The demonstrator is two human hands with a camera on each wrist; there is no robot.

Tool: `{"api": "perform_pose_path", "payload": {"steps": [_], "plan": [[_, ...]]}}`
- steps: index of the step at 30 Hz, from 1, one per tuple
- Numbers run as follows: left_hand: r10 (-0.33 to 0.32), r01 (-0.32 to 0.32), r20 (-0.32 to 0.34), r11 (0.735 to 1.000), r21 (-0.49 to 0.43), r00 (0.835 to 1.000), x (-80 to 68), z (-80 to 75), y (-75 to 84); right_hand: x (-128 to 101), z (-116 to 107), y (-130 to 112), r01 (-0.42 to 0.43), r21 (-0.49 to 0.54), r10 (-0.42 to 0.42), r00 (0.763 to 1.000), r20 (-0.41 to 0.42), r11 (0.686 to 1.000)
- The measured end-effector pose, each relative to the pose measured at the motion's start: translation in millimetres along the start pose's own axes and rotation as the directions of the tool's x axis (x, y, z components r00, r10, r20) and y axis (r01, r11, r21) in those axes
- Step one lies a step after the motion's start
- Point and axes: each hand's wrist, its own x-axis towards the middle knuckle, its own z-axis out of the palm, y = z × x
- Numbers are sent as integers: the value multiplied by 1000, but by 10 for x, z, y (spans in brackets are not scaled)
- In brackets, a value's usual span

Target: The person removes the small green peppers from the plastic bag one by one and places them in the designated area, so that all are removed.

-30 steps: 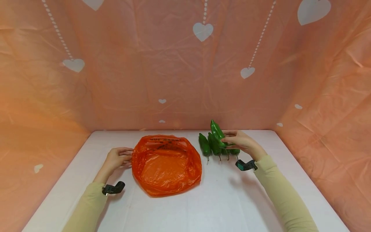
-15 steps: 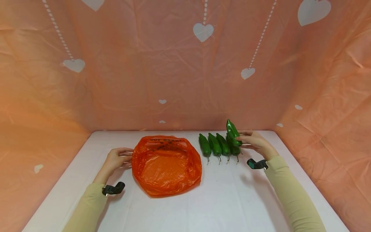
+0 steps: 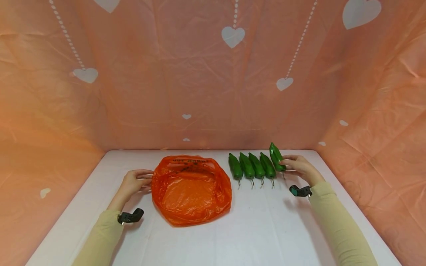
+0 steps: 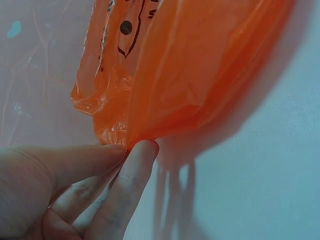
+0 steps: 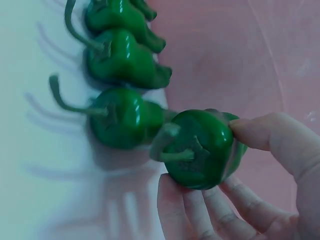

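My right hand (image 3: 298,168) holds a green pepper (image 3: 276,157) between thumb and fingers, at the right end of a row of peppers. In the right wrist view the held pepper (image 5: 197,150) points its curled stem toward the camera, and the nearest pepper of the row (image 5: 122,118) lies just beside it. On the other side, my left hand (image 3: 132,183) pinches the left edge of an orange plastic bag (image 3: 189,190), whose mouth is spread wide. The left wrist view shows thumb and fingertips meeting on the thin film of the bag (image 4: 175,75).
Several green peppers (image 3: 247,165) lie side by side near the back of the white table (image 3: 246,236), stems toward me. An orange-pink curtain (image 3: 206,92) printed with white hearts encloses the back and both sides.
My right hand has carried the pepper rightward and lowered it, from over the row to the row's right end. My left hand and the bag stay where they were.
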Motion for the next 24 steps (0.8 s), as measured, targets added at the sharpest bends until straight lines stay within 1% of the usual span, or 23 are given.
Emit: {"api": "perform_pose_path", "payload": {"steps": [2, 5, 8, 15, 19, 24], "plan": [[2, -2, -2, 1000, 3, 1000, -1, 0, -4, -7, -18, 41, -19, -16, 19, 1000, -1, 1000], [5, -5, -2, 1000, 0, 1000, 0, -1, -10, -13, -40, 103, -47, -13, 47, 999, -10, 999], [9, -9, 1, 1000, -8, 1000, 2, -2, -16, -12, -47, 158, -51, -15, 50, 999, -18, 999], [18, -18, 2, 1000, -9, 1000, 10, -10, -17, 12, -49, 246, -1, -36, 0, 1000, -25, 999], [21, -21, 4, 1000, -17, 1000, 14, -10, -12, 13, -59, 279, 5, -50, -7, 1000, -27, 999], [22, -22, 13, 999, -27, 1000, 19, -9, -14, 18, -58, 303, -9, -47, 8, 1000, -22, 999]]}}
